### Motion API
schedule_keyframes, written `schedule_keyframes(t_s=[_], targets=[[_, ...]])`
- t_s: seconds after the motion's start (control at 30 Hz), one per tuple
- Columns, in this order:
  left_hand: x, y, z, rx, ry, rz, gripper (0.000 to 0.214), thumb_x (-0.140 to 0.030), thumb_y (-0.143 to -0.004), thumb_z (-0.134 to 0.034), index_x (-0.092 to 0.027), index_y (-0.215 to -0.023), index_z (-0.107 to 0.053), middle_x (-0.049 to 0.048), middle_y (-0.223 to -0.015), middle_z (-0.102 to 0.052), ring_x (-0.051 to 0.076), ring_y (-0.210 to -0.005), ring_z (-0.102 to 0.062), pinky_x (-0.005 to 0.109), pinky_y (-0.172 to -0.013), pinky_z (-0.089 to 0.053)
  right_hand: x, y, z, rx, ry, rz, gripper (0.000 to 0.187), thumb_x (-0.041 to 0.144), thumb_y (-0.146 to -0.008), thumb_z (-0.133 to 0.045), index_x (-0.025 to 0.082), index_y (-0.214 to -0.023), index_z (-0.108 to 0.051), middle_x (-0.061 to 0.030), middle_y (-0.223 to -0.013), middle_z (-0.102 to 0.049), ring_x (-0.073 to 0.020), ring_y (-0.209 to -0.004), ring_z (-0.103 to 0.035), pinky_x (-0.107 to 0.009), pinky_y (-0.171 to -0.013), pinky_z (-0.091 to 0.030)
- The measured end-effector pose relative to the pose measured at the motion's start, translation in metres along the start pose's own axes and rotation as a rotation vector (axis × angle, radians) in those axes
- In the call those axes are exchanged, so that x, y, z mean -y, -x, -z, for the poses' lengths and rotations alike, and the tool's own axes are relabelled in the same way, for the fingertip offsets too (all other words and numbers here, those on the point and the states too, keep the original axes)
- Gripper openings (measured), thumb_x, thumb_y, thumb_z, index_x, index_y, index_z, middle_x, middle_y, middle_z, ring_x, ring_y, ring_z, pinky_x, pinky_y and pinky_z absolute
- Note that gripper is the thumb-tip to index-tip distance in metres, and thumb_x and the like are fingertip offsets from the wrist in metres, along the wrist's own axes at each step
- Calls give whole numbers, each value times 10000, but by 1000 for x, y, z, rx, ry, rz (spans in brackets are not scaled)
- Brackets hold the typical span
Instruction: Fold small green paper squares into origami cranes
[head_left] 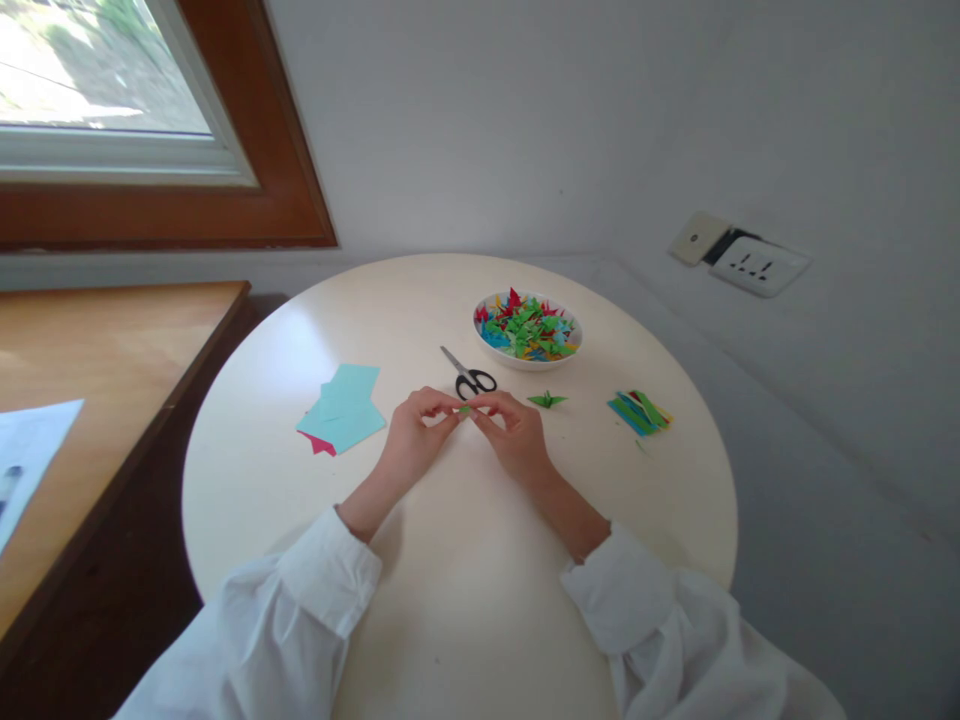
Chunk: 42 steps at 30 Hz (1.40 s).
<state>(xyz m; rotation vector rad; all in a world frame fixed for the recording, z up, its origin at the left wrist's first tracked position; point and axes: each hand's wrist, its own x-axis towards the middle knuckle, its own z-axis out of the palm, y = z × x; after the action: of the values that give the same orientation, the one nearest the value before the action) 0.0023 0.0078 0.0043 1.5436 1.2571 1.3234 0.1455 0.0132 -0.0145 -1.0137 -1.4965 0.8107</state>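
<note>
Between my two hands is a small piece of green paper [465, 410], mostly hidden by the fingertips. My left hand [421, 430] pinches it from the left, thumb and index finger closed on it. From the other side my right hand [514, 432] pinches the same piece. Just beyond the fingers lie scissors [469, 378] with black handles, blades pointing away to the left. A folded green paper crane [547, 400] rests on the table right of my right hand.
A white bowl [527, 364] full of colourful paper cranes stands at the back of the round table [480, 600]. Light blue and red paper sheets [341, 410] lie on the left, coloured paper strips [640, 412] on the right. A wooden desk [112, 340] stands further left.
</note>
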Motion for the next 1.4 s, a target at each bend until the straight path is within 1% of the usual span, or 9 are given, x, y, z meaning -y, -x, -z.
schedule_keyframes(t_s=[0.13, 0.47, 0.6, 0.7, 0.83, 0.93, 1.03, 1.2, 1.4], targets=[[-1, 2, -1, 54, 105, 94, 105, -260, -637, -674, -160, -664, -659, -12, -560, -573, 98, -527, -481, 224, -527, -373, 3, 0, 1, 1, 65, 36, 72, 222, -713, -605, 233, -752, -664, -21, -772, -653, -168, -753, -565, -282, -625, -413], [5, 5, -6, 28, 203, 106, 91, -222, -640, -665, -149, -694, -656, 33, -685, -655, 139, -637, -585, 247, -623, -448, -2, 3, -6, 64, -133, -122, 117, 312, -735, -593, 202, -773, -580, 10, -684, -615, -121, -580, -575, -249, -569, -457], [3, 5, -6, 29, 173, 106, 102, -235, -653, -658, -150, -709, -670, 47, -733, -681, 155, -680, -611, 254, -647, -463, -4, 3, -7, 67, -166, -146, 119, 314, -749, -574, 202, -788, -564, 15, -669, -614, -117, -540, -592, -248, -554, -463], [1, 5, -5, 43, 135, 90, 99, -229, -672, -637, -158, -726, -682, 49, -753, -693, 161, -707, -619, 262, -678, -466, -2, 3, -6, 56, -127, -128, 95, 288, -753, -565, 202, -790, -578, 3, -697, -626, -131, -602, -607, -257, -591, -464], [-1, 3, -4, -15, 93, 121, 99, -237, -662, -640, -149, -695, -672, 50, -721, -682, 150, -671, -598, 261, -654, -451, 3, 3, -3, 44, 64, -73, 121, 270, -741, -590, 208, -840, -619, -10, -726, -631, -138, -632, -567, -268, -596, -433], [-1, 2, -4, -35, 135, 164, 117, -253, -649, -650, -141, -682, -655, 33, -681, -653, 129, -629, -563, 248, -614, -430, 3, 2, -2, 26, 200, 10, 138, 274, -720, -625, 222, -847, -640, -11, -729, -608, -151, -680, -543, -278, -618, -422], [0, 2, -5, -14, 226, 208, 129, -259, -635, -657, -136, -660, -629, 9, -635, -610, 106, -591, -527, 234, -586, -411, 0, 2, -2, 22, 224, 61, 121, 286, -721, -631, 226, -826, -642, -30, -819, -623, -170, -791, -548, -276, -638, -424], [1, 3, -6, 36, 297, 292, 174, -291, -646, -647, -128, -684, -597, -4, -635, -568, 93, -579, -503, 231, -584, -405, -2, 2, -2, 49, 204, 5, 87, 262, -746, -590, 204, -789, -637, -31, -803, -655, -163, -753, -572, -273, -635, -416], [-1, 3, -7, 44, 205, 232, 179, -295, -658, -640, -121, -694, -619, 10, -649, -582, 95, -587, -481, 226, -571, -393, 0, 1, -1, 52, 196, -44, 106, 237, -749, -549, 176, -764, -636, -34, -776, -680, -156, -697, -578, -275, -629, -399]])
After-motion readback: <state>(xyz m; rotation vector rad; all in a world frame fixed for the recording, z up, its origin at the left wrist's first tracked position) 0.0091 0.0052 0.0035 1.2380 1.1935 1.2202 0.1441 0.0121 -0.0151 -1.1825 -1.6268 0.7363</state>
